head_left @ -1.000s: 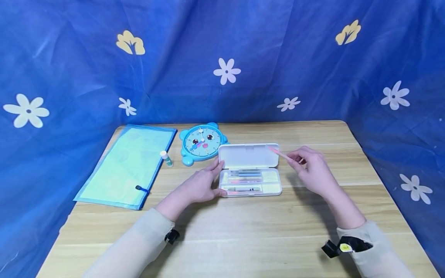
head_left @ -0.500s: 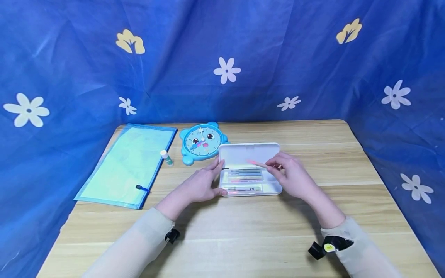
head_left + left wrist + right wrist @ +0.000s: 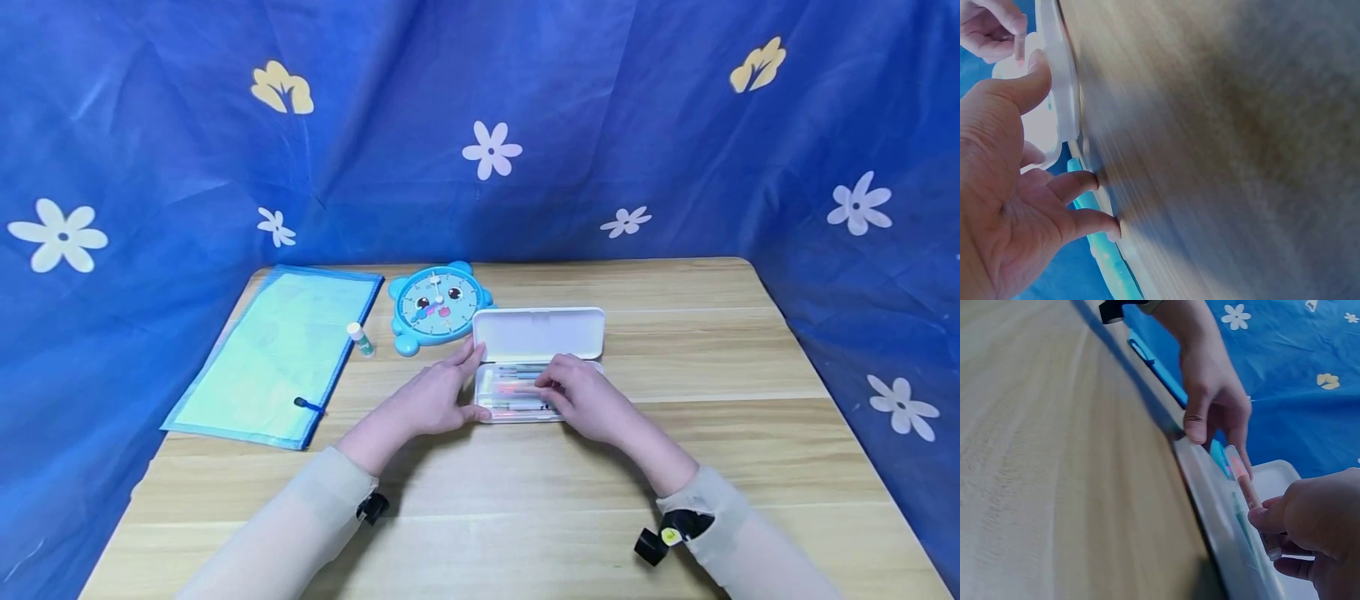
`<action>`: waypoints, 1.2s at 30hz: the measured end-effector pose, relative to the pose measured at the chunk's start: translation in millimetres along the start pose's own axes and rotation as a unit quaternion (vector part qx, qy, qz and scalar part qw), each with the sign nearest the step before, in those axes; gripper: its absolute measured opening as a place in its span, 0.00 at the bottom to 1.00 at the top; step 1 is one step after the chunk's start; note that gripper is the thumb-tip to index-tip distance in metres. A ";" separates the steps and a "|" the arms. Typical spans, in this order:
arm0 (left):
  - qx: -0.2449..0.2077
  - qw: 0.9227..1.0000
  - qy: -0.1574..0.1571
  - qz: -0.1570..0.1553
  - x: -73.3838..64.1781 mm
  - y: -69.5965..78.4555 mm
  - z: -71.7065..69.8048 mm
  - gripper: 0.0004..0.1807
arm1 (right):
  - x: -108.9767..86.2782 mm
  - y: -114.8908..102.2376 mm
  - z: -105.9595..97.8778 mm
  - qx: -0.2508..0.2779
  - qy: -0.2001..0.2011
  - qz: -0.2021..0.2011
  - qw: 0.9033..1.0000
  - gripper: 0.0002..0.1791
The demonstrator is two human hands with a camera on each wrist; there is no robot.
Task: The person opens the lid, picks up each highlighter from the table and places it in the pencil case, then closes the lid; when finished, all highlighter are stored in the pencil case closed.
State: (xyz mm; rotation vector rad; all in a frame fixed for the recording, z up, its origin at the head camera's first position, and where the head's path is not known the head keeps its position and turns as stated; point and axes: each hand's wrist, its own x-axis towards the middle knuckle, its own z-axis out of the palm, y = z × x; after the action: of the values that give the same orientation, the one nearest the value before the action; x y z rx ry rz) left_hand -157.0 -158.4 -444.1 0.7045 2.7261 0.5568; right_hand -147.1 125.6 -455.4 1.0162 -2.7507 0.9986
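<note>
A white pencil case (image 3: 540, 335) lies on the table with its lid raised and several pens (image 3: 517, 372) inside. My left hand (image 3: 435, 398) holds its left end, thumb at the front edge and forefinger by the lid; other fingertips rest on the table in the left wrist view. Over the case's lower half, my right hand (image 3: 592, 402) pinches a slim pen (image 3: 1245, 486) with a clear cap and a pink end between thumb and fingers. The pen's capped end points left, toward my left hand. My right fingers hide part of the case's contents.
Behind the case to the left lies a blue toy clock (image 3: 438, 305) with a cartoon face. A small glue stick (image 3: 361, 340) is beside a blue-edged zip folder (image 3: 277, 358) at the left. A blue flowered cloth (image 3: 555, 217) surrounds the wooden table (image 3: 480, 517).
My right hand has moved left and down with the pen, from right of the raised lid to over the case's lower half. My left hand has stayed on the case.
</note>
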 end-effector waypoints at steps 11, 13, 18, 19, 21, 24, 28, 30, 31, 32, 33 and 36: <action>-0.003 1.000 -0.001 0.002 2.0 1.4 0.7 0.62 | -0.8 -0.8 9.4 -0.042 -0.021 -0.015 0.999 0.05; -0.002 1.000 0.001 0.006 2.6 1.5 0.1 0.62 | -1.0 -0.1 8.5 -0.048 -0.022 -0.021 0.998 0.06; -0.001 1.000 0.006 0.009 3.9 1.0 -1.8 0.62 | -0.9 1.4 7.1 -0.055 -0.025 -0.035 0.998 0.08; -0.001 1.000 0.005 0.007 3.9 0.8 -1.9 0.63 | -0.9 1.6 7.2 -0.055 -0.028 -0.036 0.997 0.08; 0.000 1.000 0.003 0.007 3.5 0.1 -1.9 0.63 | -1.0 1.8 7.5 -0.053 -0.032 -0.036 0.997 0.08; -0.001 1.000 0.001 0.007 3.0 -0.9 -1.2 0.63 | -1.4 1.5 6.8 -0.049 -0.036 -0.031 0.998 0.07; -0.001 1.000 0.004 0.008 2.8 -1.9 0.1 0.63 | -1.6 1.7 1.9 -0.036 -0.034 -0.017 0.999 0.05; -0.001 1.000 0.004 0.006 2.8 -1.9 0.6 0.63 | -1.7 2.8 -2.6 -0.021 -0.027 -0.013 0.999 0.06; 0.000 1.000 0.004 0.005 2.8 -1.9 0.7 0.63 | -1.8 3.6 -5.4 -0.013 -0.022 -0.011 1.000 0.06; 0.000 1.000 0.003 0.004 2.7 -1.8 0.9 0.63 | -1.9 4.5 -8.6 -0.004 -0.015 -0.010 1.000 0.07; 0.001 1.000 0.002 0.002 2.7 -1.7 1.0 0.63 | -2.1 5.2 -12.3 0.005 -0.009 -0.009 1.000 0.07; 0.002 1.000 -0.001 -0.002 2.3 -1.1 0.9 0.63 | -2.7 9.0 -24.5 0.026 0.011 -0.001 1.000 0.08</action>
State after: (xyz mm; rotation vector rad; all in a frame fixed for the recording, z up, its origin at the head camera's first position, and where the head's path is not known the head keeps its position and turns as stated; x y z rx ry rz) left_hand -159.1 -157.9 -445.7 0.7012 2.7266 0.5493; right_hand -154.6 146.8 -441.7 1.0068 -2.7196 1.0792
